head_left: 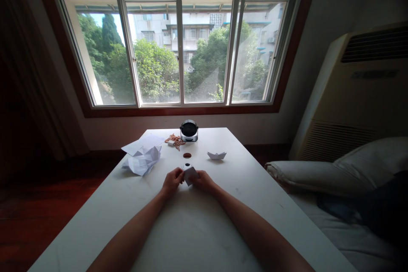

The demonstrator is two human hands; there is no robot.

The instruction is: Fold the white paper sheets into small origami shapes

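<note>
Between my two hands is a small folded piece of white paper [190,175], held just above the white table. My left hand [172,181] pinches its left edge with the fingers curled. On the other side, my right hand [204,180] grips the paper's right edge, the fingers partly hidden behind it. Directly beyond the paper sits a small white round object [186,165] with a dark centre, partly covered by the paper. A finished-looking paper boat [216,155] stands to the right of my hands, touched by neither.
Crumpled and flat paper sheets [143,159] lie at the table's left. A round black device on a stand [189,131] is at the far end, beside a bundled orange cord [174,141]. A cable hole [187,155] pierces the white table [255,204]. A sofa [318,176] stands right.
</note>
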